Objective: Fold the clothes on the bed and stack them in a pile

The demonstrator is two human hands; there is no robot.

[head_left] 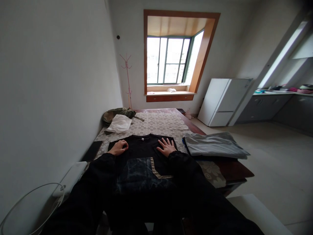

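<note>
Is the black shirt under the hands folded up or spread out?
Spread out: the black shirt lies flat on the table, collar away from the person, with the left hand and right hand resting near its shoulders.

A black shirt lies flat on a lace-covered desk. The left hand rests curled on it, and the right hand presses flat with fingers spread. Folded grey clothing sits just right.
</note>
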